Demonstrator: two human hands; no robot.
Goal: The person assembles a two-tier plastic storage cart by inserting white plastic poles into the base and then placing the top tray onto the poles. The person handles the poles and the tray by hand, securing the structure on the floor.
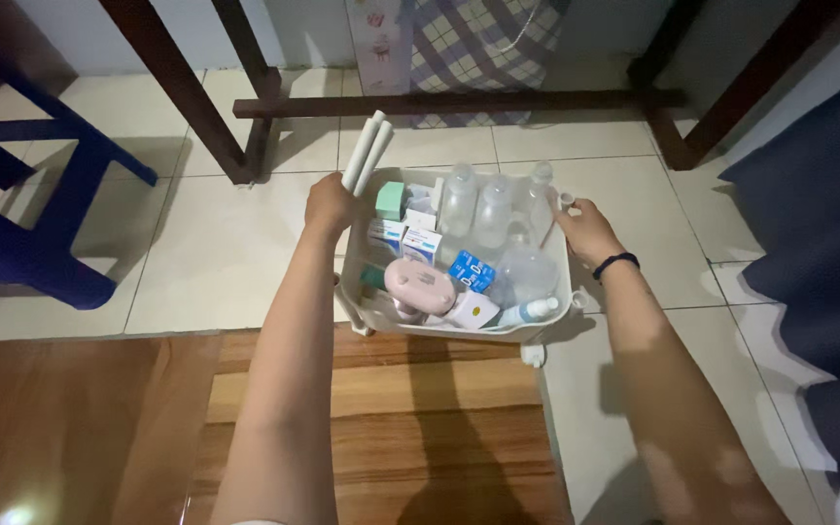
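- A white plastic basket (pixel 548 321) is gripped at its two sides above the tiled floor (pixel 226 253), just beyond the near wooden boards (pixel 381 408).
- The left hand (pixel 331 206) is closed on the basket's far-left corner; its fingers are also wrapped around two white tubes (pixel 367 154) that stick up and lean toward the far side.
- The right hand (pixel 587 229) is laid on the far-right rim, thumb toward the inside, fingers curled over the edge; a dark band (pixel 615 262) is worn at that wrist.
- The basket is packed: clear bottles (pixel 483 209) stand at the far side, small boxes (pixel 410 233) lie left of the middle, a pink oval case (pixel 418 284) and a blue packet (pixel 471 270) sit nearer.
- The step in hand is judged to be a two-handed hold on the loaded basket. It would be done well if both grips were kept level, so that the upright bottles are not tipped.
- The tubes are pinched against the rim only; a firmer wrap of the left fingers would be advised, as they could slip.
- Whether the basket rests on the floor or is lifted cannot be told.
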